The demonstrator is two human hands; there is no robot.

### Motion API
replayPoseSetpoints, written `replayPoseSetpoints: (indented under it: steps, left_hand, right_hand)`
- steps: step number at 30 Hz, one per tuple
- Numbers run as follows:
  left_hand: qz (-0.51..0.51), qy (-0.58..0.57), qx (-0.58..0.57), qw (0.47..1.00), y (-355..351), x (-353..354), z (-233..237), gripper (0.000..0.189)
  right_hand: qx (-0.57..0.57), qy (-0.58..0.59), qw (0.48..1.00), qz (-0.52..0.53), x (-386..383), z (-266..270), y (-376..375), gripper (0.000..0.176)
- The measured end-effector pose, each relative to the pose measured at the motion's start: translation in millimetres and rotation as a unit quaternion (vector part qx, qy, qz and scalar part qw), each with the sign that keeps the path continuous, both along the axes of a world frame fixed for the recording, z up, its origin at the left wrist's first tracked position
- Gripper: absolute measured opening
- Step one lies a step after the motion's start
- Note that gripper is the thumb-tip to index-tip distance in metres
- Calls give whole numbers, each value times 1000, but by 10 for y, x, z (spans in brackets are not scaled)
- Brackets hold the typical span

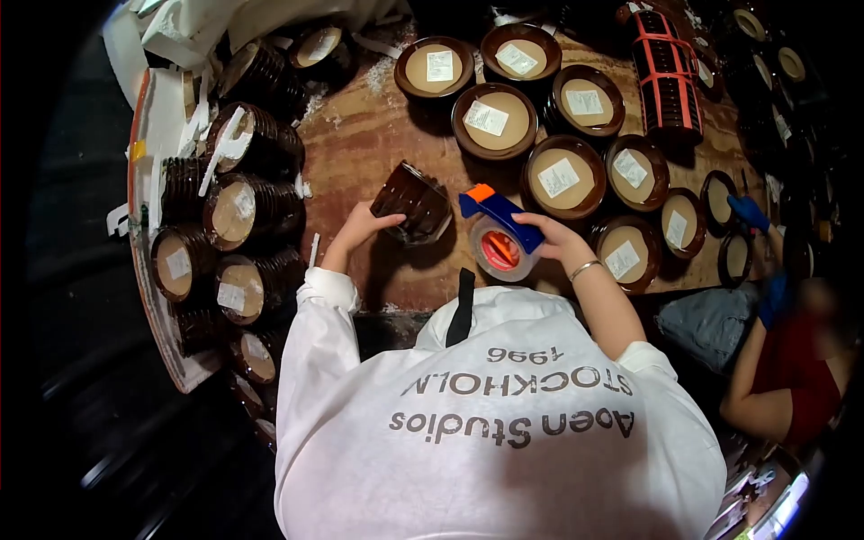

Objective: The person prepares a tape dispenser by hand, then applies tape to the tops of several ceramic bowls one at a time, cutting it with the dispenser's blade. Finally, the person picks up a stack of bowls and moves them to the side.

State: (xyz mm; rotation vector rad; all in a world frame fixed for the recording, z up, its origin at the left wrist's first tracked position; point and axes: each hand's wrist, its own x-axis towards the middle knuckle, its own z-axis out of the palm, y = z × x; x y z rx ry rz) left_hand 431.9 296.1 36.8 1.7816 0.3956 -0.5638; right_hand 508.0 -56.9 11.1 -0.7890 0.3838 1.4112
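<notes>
Near the middle of the head view, my left hand (364,227) grips the side of a dark brown glossy stack of dishes (412,205), which lies tilted over the wooden table (346,144). My right hand (551,241) is closed round a blue tape dispenser (529,236) with an orange tip and a roll of clear tape (490,247). The dispenser is just right of the stack, with a small gap between them. Brown round dishes (560,177) with beige centres and white labels stand beyond my right hand.
Stacked brown dishes (241,211) lie on their sides in a white-walled container (148,261) at the left. A stack bound with pink straps (666,81) lies at the upper right. At the right, a person in blue gloves (749,213) reaches toward dishes. A grey bag (706,326) is nearby.
</notes>
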Motion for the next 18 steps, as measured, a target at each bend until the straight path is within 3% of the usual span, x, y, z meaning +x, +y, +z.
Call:
replayPoseSetpoints:
  steps: [3, 10, 18]
  left_hand:
    - [15, -3, -2, 1000, 19, 18, 15, 38]
    - [-12, -11, 2, 1000, 56, 59, -22, 39]
    - [67, 43, -15, 997, 112, 170, -73, 37]
  right_hand:
    - [18, 50, 996, -76, -15, -143, 71, 34]
    - [52, 94, 992, -68, -172, -284, -50, 32]
    - [30, 114, 987, -108, -550, -434, -302, 34]
